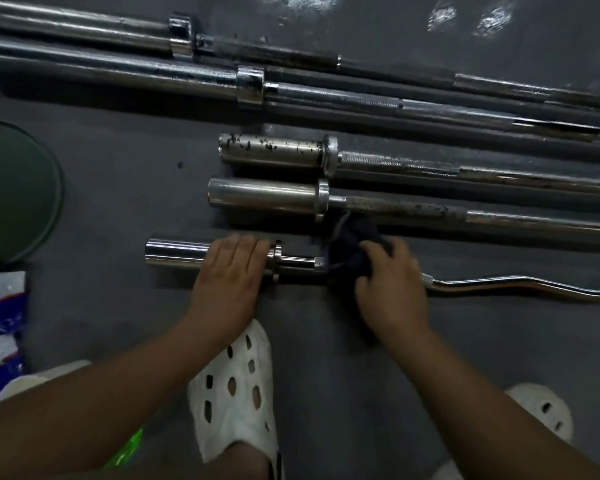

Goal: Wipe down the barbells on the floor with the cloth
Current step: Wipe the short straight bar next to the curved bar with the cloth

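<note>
Several chrome barbells lie side by side on the dark floor. Nearest me is a curl bar point(520, 285) with a wavy shaft and a shiny sleeve point(174, 252) at its left end. My left hand point(231, 275) rests flat on that sleeve, fingers straight, just left of the collar. My right hand point(392, 285) grips a dark cloth point(350, 251) bunched around the curl bar's shaft right of the collar. Beyond lie a smooth-sleeved straight bar point(264, 197) and one with a pitted sleeve point(274, 147).
Two longer barbells point(118, 69) run across the top of the view. A dark green weight plate point(18, 192) lies at the left edge, with blue and white packets point(0, 306) below it. My feet in white perforated clogs point(236, 393) stand on the floor near the curl bar.
</note>
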{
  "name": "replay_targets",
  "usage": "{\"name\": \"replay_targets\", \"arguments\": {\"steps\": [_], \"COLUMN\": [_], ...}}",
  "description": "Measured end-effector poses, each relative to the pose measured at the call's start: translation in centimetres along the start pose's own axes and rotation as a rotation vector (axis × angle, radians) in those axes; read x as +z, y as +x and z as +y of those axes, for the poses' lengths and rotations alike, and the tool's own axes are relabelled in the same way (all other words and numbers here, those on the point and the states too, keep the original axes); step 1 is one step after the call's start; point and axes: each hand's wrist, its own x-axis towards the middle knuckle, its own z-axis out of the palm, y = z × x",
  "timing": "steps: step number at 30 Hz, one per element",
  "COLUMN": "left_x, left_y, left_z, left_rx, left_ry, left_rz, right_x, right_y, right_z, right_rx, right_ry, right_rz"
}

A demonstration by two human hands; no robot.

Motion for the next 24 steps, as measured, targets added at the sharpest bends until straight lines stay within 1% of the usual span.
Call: {"name": "replay_targets", "arguments": {"steps": [1, 2, 4, 5, 6, 8, 9, 10, 11, 12, 15, 17, 18, 19, 21, 22, 23, 24], "left_x": [0.0, 0.0, -0.3, -0.4, -0.3, -0.1, -0.1, -0.1, -0.2, -0.3, -0.5, -0.7, -0.6, -0.4, 0.1, 0.2, 0.3, 0.3], "left_y": [0.1, 0.5, 1.3, 1.5, 1.6, 1.3, 1.2, 1.3, 1.5, 1.7, 2.4, 2.5, 2.3, 2.0, 0.8, -0.1, -1.0, -2.1], "left_z": [0.3, 0.5, 0.4, 0.1, -0.2, -0.3, -0.2, -0.2, -0.1, -0.1, -0.8, -1.3, -1.2, -1.0, -0.1, 0.4, 0.8, 1.1], "left_rx": [-0.016, -0.023, -0.013, 0.0, 0.015, 0.036, 0.03, 0.016, 0.004, 0.0, 0.053, 0.079, 0.082, 0.071, 0.016, -0.009, -0.022, -0.027], "left_ry": [0.002, 0.005, 0.021, 0.027, 0.02, 0.007, 0.011, 0.021, 0.025, 0.026, 0.067, 0.055, 0.049, 0.042, 0.024, -0.004, -0.034, -0.056], "left_rz": [-0.004, -0.013, -0.082, -0.104, -0.109, -0.09, -0.08, -0.068, -0.074, -0.091, -0.154, -0.151, -0.136, -0.119, -0.09, -0.089, -0.094, -0.102], "right_x": [0.7, 1.7, 3.5, 3.6, 3.0, 0.5, -0.6, -1.3, -1.3, -0.8, 1.8, 1.2, 0.0, -1.1, -1.8, -1.3, -0.5, 0.8], "right_y": [-0.7, -1.7, -4.0, -4.3, -3.7, -1.1, 0.4, 1.4, 1.5, 0.7, -3.8, -5.0, -4.6, -3.8, -2.0, -1.8, -2.2, -3.1], "right_z": [-1.3, -3.6, -7.4, -8.1, -7.7, -5.3, -4.0, -3.3, -3.6, -4.7, -7.4, -6.2, -5.3, -4.6, -4.5, -5.1, -6.2, -7.0], "right_rx": [0.045, 0.005, -0.146, -0.202, -0.252, -0.296, -0.264, -0.217, -0.181, -0.194, -0.275, -0.353, -0.376, -0.371, -0.317, -0.278, -0.264, -0.259], "right_ry": [0.008, -0.005, 0.056, 0.093, 0.097, -0.012, -0.059, -0.084, -0.096, -0.118, -0.151, -0.173, -0.169, -0.138, -0.061, -0.018, 0.003, 0.001], "right_rz": [0.004, -0.029, -0.15, -0.197, -0.223, -0.279, -0.257, -0.2, -0.144, -0.138, -0.317, -0.355, -0.359, -0.327, -0.161, -0.113, -0.125, -0.185]}}
